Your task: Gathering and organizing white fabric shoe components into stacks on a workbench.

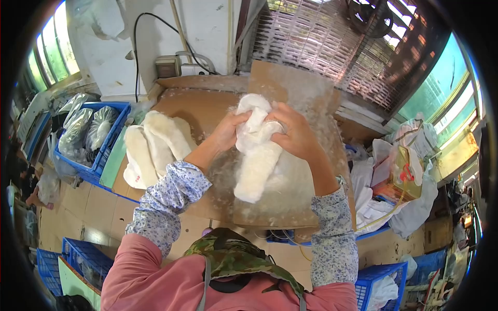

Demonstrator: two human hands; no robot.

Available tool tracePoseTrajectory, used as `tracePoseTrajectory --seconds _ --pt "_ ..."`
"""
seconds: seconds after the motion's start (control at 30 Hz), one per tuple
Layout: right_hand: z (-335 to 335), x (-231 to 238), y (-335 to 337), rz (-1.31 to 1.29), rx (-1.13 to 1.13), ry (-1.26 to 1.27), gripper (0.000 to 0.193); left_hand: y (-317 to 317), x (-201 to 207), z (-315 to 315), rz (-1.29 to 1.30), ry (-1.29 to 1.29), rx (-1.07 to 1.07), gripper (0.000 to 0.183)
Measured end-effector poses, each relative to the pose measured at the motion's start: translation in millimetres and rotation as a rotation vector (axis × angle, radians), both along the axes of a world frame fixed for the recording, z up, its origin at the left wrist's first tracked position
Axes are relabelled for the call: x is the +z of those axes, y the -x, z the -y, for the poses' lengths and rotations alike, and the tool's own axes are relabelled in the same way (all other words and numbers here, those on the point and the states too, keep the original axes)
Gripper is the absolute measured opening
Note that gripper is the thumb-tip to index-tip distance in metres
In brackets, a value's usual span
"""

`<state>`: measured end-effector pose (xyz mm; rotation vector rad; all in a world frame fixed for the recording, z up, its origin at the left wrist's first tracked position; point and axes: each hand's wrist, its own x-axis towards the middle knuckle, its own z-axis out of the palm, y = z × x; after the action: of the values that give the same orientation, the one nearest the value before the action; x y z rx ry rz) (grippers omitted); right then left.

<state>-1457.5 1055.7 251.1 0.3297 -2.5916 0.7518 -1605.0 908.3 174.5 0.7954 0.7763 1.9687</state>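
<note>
Between my hands, above the cardboard-covered table point(215, 109), is a white fluffy sock-shaped piece point(257, 171), with its long end hanging toward me. My left hand point(226, 130) is closed on its upper left edge. From the other side, my right hand point(295, 130) grips the bunched upper part, fingers bent over it. Part of the piece is folded over between them. Several similar cream-white fluffy pieces point(155, 140) lie to the left, beyond my left forearm. Loose white fluff point(290, 192) is scattered over the cardboard under my hands.
A blue crate point(111, 137) with plastic-bagged goods stands at the left. White bags and a yellowish box point(410, 173) crowd the right side. A fluff-coated mesh grille point(306, 39) rises behind the table. Blue crates point(381, 282) stand on the floor at both lower sides.
</note>
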Motion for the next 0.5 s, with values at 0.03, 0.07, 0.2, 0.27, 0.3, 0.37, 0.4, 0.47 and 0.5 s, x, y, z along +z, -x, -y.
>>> tracePoseTrajectory --seconds 0.03,0.07,0.2,0.27,0.3,0.37,0.4,0.47,0.5 --pt "0 -3 2 -0.001 0.01 -0.003 0.035 -1 2 3 -0.009 -0.002 0.031 0.036" --pt "-5 -10 2 -0.016 -0.032 0.109 0.035 -1 6 5 -0.007 -0.005 0.041 0.036" --pt "-24 -26 -4 0.152 -0.209 0.511 0.03 8 10 27 -0.188 0.158 0.233 0.034" --pt "-23 -22 -6 0.078 -0.042 0.457 0.03 10 10 34 -0.217 0.176 0.278 0.035" --pt "-23 -22 -6 0.001 0.111 0.406 0.029 8 9 34 -0.295 0.145 0.322 0.035" --pt "-7 -13 -2 -0.075 0.142 0.271 0.029 2 6 30 -0.366 0.121 0.362 0.036" --pt "2 -11 3 -0.156 0.17 0.135 0.03 -1 4 27 -0.429 0.089 0.374 0.035" --pt "13 -16 12 -0.179 0.111 0.097 0.03 -7 5 22 -0.482 0.064 0.386 0.034" --pt "16 -18 16 -0.209 0.052 0.053 0.03 -8 7 20 -0.679 0.151 0.51 0.034"
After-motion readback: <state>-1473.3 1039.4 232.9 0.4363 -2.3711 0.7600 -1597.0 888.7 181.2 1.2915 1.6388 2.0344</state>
